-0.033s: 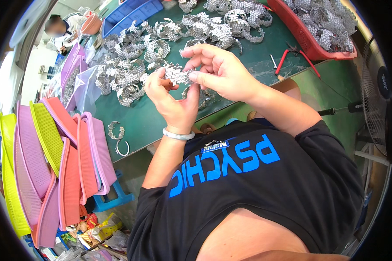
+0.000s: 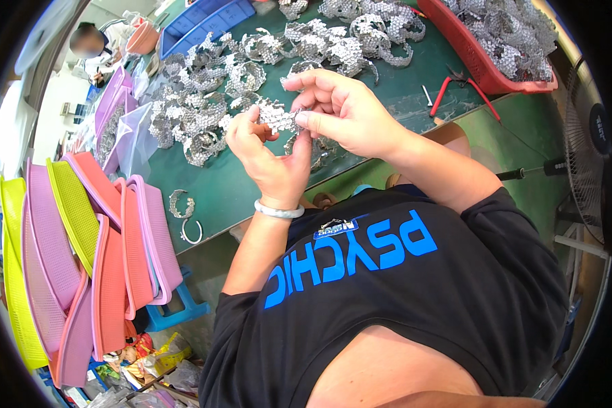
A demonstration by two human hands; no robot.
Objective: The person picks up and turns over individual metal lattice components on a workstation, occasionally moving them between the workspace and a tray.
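Above the near part of the table, both my hands are around a silver cuff bracelet (image 2: pixel 276 117) with a honeycomb-like texture. My left hand (image 2: pixel 272 162) supports it from below, fingers at its left end and thumb close to its right end. At that right end, the thumb and bent fingers of my right hand (image 2: pixel 353 115) pinch it. Part of the bracelet is hidden by fingers and blends into a pile of similar silver cuffs (image 2: pixel 197 109) behind it. A separate cuff (image 2: pixel 181 204) and a thin plain ring-shaped band (image 2: pixel 192 232) lie left of my left wrist.
Red-handled pliers (image 2: pixel 455 88) lie near the table's right edge, beside a red basket (image 2: pixel 449 54) heaped with silver pieces. Stacked coloured baskets (image 2: pixel 81 258) crowd the left. A blue bin (image 2: pixel 204 27) stands at the back; a fan (image 2: pixel 588 143) is at right. Another person sits far left.
The bracelet and the fingertips of my right hand have shifted very slightly. Otherwise the scene looks the same.
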